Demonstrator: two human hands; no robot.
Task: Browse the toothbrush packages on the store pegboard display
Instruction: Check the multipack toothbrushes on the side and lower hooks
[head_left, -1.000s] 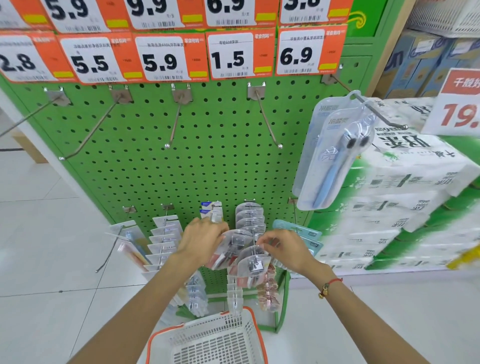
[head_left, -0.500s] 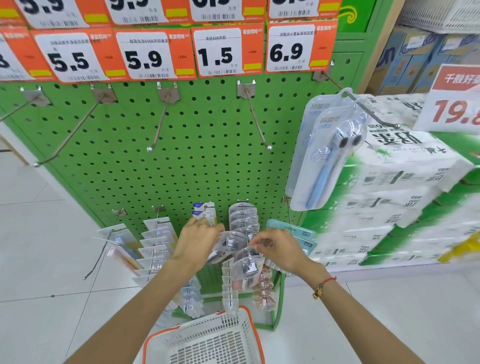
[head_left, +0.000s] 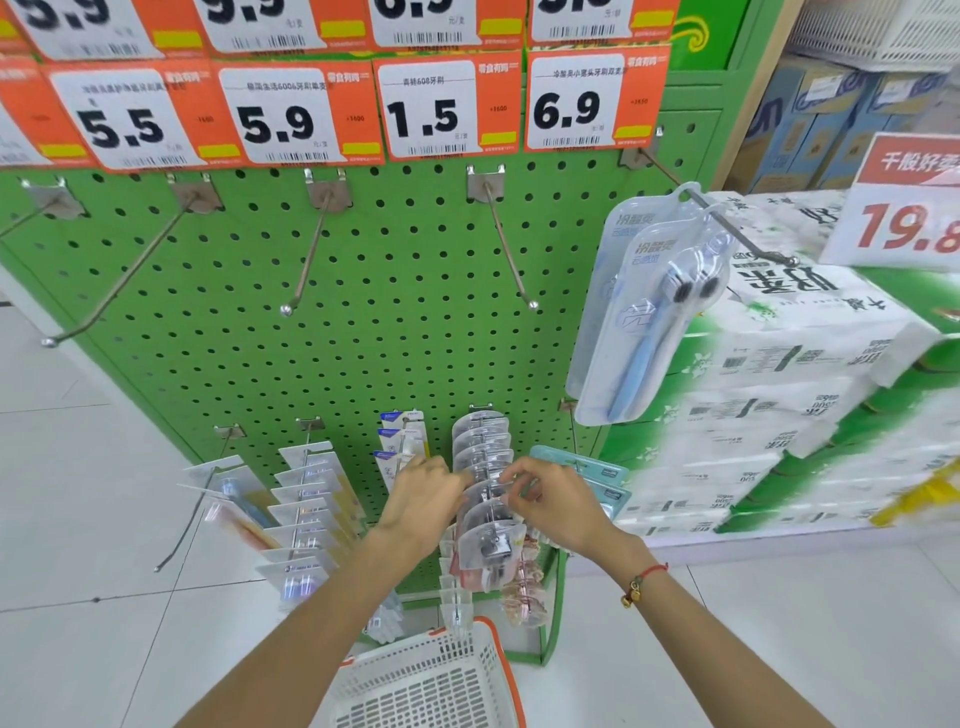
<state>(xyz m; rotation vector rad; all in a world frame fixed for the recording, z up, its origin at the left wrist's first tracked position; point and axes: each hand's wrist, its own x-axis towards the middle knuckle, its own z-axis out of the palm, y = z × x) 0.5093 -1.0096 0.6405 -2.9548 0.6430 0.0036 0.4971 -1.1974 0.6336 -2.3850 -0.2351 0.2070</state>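
A green pegboard (head_left: 395, 332) carries hooks, and toothbrush packages hang along its bottom row. On the centre hook hangs a row of clear blister toothbrush packages (head_left: 480, 447). My left hand (head_left: 423, 501) grips the left edges of packages in that row. My right hand (head_left: 553, 501) pinches the top of one clear package from the right. The front package (head_left: 491, 538) hangs just below both hands. A blue twin-toothbrush pack (head_left: 644, 312) hangs from an upper right hook.
White-card toothbrush packs (head_left: 306, 509) fill the hook to the left, and teal packs (head_left: 597, 473) hang to the right. A white basket with an orange rim (head_left: 431, 675) sits on the floor below my arms. Stacked tissue bales (head_left: 779, 395) stand at the right. Several upper hooks are bare.
Both hands have shifted further back along the centre hook, so the front package now hangs below them. The camera has moved in and tilted a little.
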